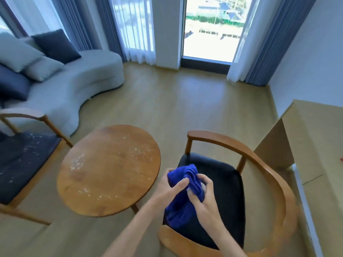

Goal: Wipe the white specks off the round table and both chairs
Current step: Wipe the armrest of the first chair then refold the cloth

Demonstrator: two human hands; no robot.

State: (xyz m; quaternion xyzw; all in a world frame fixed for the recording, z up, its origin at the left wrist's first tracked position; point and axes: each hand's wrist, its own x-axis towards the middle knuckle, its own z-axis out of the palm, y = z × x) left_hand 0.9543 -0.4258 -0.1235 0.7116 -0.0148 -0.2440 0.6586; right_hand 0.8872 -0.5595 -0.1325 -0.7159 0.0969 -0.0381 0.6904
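A bunched blue cloth (pixel 178 210) hangs over the dark seat of the right chair (pixel 226 191). My left hand (pixel 168 188) grips its upper part and my right hand (pixel 203 196) pinches its folds from the right. The round wooden table (pixel 109 169) stands left of my hands, with white specks scattered across its top. The left chair (pixel 24 158) has a dark seat sprinkled with white specks. No specks show on the visible part of the right chair's seat.
A curved grey sofa (pixel 74 89) with cushions stands behind the left chair. A light wooden desk (pixel 315 145) fills the right side. Curtains and a glass door (pixel 209 28) are at the back, with open wooden floor before them.
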